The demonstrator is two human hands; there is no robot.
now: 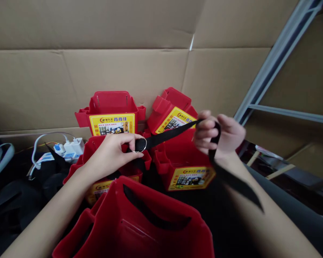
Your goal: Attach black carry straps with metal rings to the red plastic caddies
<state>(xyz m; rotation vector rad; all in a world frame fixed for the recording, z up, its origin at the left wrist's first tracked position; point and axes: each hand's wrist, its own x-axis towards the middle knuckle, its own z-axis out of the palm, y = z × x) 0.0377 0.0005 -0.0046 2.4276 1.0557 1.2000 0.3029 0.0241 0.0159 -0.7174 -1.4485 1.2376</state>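
Observation:
A black webbing strap point(172, 133) stretches between my two hands. My left hand point(115, 152) is closed on a silver metal ring point(146, 144) with the strap running through it. On the other side, my right hand point(218, 134) has its fingers wrapped round the strap, and the loose tail hangs down over my right forearm. Below my hands, a red plastic box point(161, 193) stands nearest to me, its inside facing up. A black band point(156, 215) passes through the slots in its wall.
More red boxes point(111, 102) with yellow labels stand behind, against the cardboard wall point(123, 71). At the left, chargers and cables are plugged into a power strip point(70, 152), beside dark material point(18, 200). A metal frame point(274, 61) rises at the right.

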